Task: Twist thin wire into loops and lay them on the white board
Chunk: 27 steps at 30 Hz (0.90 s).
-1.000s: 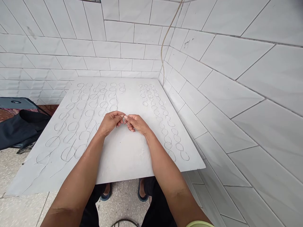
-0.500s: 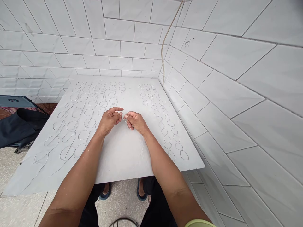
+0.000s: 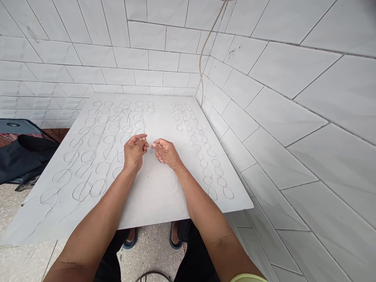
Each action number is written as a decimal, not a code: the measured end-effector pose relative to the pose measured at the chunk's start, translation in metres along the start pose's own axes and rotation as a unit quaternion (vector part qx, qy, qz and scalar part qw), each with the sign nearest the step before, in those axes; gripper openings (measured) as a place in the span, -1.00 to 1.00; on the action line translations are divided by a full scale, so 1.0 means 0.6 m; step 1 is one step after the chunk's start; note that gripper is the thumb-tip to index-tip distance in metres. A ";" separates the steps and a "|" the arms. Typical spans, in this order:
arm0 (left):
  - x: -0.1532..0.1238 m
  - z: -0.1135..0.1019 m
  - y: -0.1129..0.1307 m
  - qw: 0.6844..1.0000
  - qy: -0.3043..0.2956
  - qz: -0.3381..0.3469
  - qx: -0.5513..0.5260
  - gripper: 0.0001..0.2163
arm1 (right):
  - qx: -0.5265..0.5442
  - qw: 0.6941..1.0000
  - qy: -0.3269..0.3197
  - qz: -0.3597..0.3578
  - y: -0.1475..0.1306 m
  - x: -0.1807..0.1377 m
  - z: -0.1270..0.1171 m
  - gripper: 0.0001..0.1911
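A thin, pale strand [image 3: 153, 149], too fine to make out fully, is pinched and slightly bent at the fingertips of the right hand [image 3: 165, 151], over the middle of the white board [image 3: 155, 199]. Larger thin loops [image 3: 81, 191] line up toward its left edge; smaller loops [image 3: 207, 172] run in chains near its right edge.
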<state>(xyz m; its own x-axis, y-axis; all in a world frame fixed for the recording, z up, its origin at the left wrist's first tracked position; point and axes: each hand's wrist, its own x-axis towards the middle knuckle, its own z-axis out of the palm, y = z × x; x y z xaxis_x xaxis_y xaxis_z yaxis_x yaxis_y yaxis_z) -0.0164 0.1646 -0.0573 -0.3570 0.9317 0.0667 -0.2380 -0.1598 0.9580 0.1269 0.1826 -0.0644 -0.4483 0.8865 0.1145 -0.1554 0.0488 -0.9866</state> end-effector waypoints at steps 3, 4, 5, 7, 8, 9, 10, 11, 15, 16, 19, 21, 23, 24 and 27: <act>0.000 0.000 -0.003 1.000 -0.004 -0.007 0.030 -0.78 | -0.007 1.000 0.008 -0.004 0.003 0.003 -0.004 -0.70; 0.001 -0.002 -0.003 0.999 -0.011 -0.007 0.049 -0.77 | -0.010 1.000 0.015 -0.007 0.003 0.004 -0.006 -0.70; 0.002 -0.004 -0.002 0.998 -0.015 -0.004 0.068 -0.74 | -0.013 1.000 0.023 -0.008 0.003 0.005 -0.008 -0.70; 0.005 -0.011 0.003 0.995 -0.015 0.014 0.101 -0.65 | -0.018 0.999 0.039 -0.006 0.004 0.007 -0.012 -0.69; 0.007 -0.014 0.006 0.993 -0.010 0.025 0.113 -0.61 | -0.018 0.999 0.046 -0.005 0.004 0.008 -0.013 -0.68; 0.008 -0.018 0.010 0.991 -0.003 0.037 0.126 -0.58 | -0.017 0.998 0.053 -0.006 0.004 0.009 -0.015 -0.68; 0.009 -0.021 0.015 0.989 0.005 0.049 0.141 -0.56 | -0.015 0.998 0.061 -0.008 0.004 0.010 -0.016 -0.68; 0.010 -0.024 0.018 0.985 0.011 0.064 0.160 -0.55 | -0.013 0.998 0.068 -0.010 0.004 0.011 -0.017 -0.69; 0.008 -0.028 0.026 0.953 0.005 0.132 0.274 -0.63 | -0.018 0.995 0.091 -0.021 0.004 0.013 -0.018 -0.71; 0.007 -0.028 0.025 0.941 -0.002 0.146 0.304 -0.66 | -0.023 0.995 0.095 -0.023 0.004 0.013 -0.018 -0.71; 0.004 -0.026 0.016 0.908 -0.022 0.173 0.381 -0.73 | -0.033 0.994 0.097 -0.025 0.003 0.012 -0.018 -0.70; 0.003 -0.025 0.010 0.897 -0.031 0.181 0.403 -0.74 | -0.033 0.995 0.092 -0.015 0.001 0.011 -0.018 -0.70; 0.002 -0.025 0.006 0.894 -0.037 0.180 0.408 -0.74 | -0.035 0.996 0.084 0.000 0.000 0.009 -0.017 -0.69; 0.002 -0.025 0.005 0.894 -0.039 0.177 0.411 -0.74 | -0.038 0.996 0.078 0.007 0.000 0.008 -0.016 -0.68; -0.001 -0.023 0.004 0.891 -0.039 0.157 0.423 -0.75 | -0.046 0.997 0.063 0.013 -0.001 0.007 -0.013 -0.65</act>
<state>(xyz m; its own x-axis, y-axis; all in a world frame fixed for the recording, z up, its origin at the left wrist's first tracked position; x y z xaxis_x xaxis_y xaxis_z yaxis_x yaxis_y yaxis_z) -0.0291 0.1593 -0.0590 -0.2145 0.9098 0.3554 0.6414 -0.1432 0.7537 0.1321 0.1900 -0.0643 -0.3365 0.9384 0.0781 -0.0610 0.0610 -0.9963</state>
